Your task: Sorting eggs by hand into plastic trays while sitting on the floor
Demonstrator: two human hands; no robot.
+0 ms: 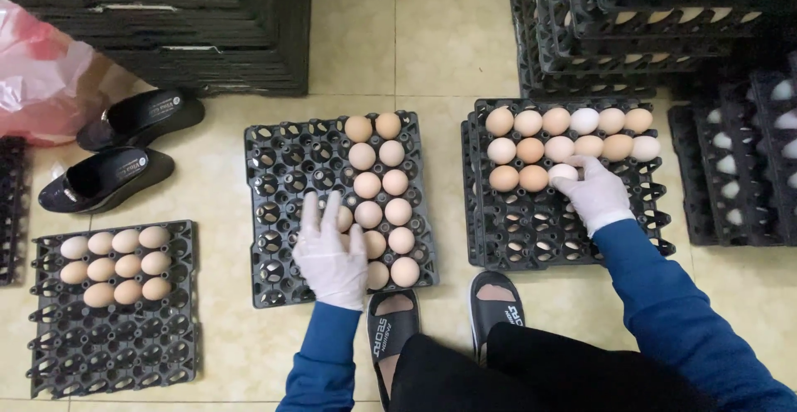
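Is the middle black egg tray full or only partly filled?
Partly filled: the middle tray holds eggs only in its right columns; left cups are empty.

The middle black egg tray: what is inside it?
The middle tray holds two columns of brown eggs on its right side. The gloved left hand covers some cups, so eggs there cannot be counted.

The single head-worn camera looks steeply down from above onto a tiled floor (440,39), close enough that the wearer's two gloved hands, sandalled feet and three black egg trays (274,163) fill the frame, with stacked trays (166,22) along the far edge at top.
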